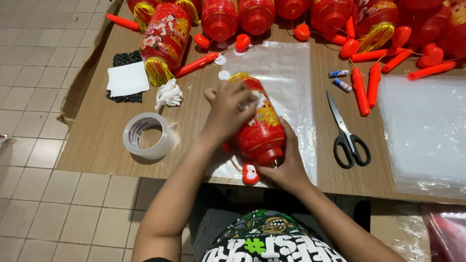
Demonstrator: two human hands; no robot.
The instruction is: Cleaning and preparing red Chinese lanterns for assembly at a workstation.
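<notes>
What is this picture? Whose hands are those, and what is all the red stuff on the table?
The picture comes from a camera worn on a person's head, looking down at their own two hands. No machine is here. The left hand rests on top of a red lantern, and the right hand holds its lower end. The lantern lies on a clear plastic sheet on a wooden table. Nearby are a roll of tape, black scissors, two small batteries, crumpled tissue and more red lanterns along the far edge.
</notes>
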